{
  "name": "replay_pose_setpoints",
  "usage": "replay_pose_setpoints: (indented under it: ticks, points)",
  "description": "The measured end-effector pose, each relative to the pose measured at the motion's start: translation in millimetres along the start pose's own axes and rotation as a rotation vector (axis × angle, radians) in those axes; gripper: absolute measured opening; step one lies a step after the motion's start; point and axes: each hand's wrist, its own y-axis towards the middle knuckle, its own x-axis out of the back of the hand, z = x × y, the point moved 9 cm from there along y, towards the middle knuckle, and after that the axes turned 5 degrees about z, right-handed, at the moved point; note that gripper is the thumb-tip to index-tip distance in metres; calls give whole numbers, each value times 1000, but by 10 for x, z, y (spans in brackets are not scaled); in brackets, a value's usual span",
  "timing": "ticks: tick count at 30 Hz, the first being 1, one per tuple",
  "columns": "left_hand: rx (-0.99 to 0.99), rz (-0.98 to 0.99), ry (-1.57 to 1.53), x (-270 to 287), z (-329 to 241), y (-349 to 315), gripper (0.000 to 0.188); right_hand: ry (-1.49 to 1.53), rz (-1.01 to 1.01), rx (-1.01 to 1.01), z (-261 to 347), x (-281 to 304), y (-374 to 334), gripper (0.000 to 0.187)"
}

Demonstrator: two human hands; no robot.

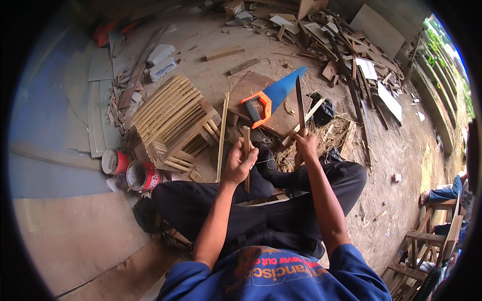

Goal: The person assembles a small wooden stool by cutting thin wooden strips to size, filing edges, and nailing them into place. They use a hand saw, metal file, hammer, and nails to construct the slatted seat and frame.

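Observation:
My left hand (236, 161) is wrapped round a short strip of wood (246, 143), held upright over my lap. In my right hand (306, 143) is a long knife (300, 100), its dark blade pointing up and away from me. The knife and the strip are apart. Just beyond my hands, a handsaw (278, 95) with a blue blade and an orange-black handle lies on a brown board (246, 88). A pale stick (307, 118) lies behind my right hand, partly hidden by it. A thin bamboo strip (223, 135) stands out left of my left hand.
To the left is a slatted bamboo crate (168, 118), with two red cans (143, 175) near it. Wood shavings (321, 138) and a black plastic bag (323, 109) lie by my right hand. Scrap wood (351, 55) is heaped at the far right. A person's leg (444, 193) shows at the right edge.

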Motion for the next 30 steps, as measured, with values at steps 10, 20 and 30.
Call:
replay_pose_setpoints:
  ticks: [10,20,30]
  points:
    - [-28,11,144,-69,-343,-118,35,-151,-75,293,663,213,-663,43]
    - [88,-102,180,-293,-624,-222,20,-334,243,727,2195,298,-1624,30]
    - [-76,-115,395,-552,-1096,-312,27,-525,334,948,2549,187,-1936,40]
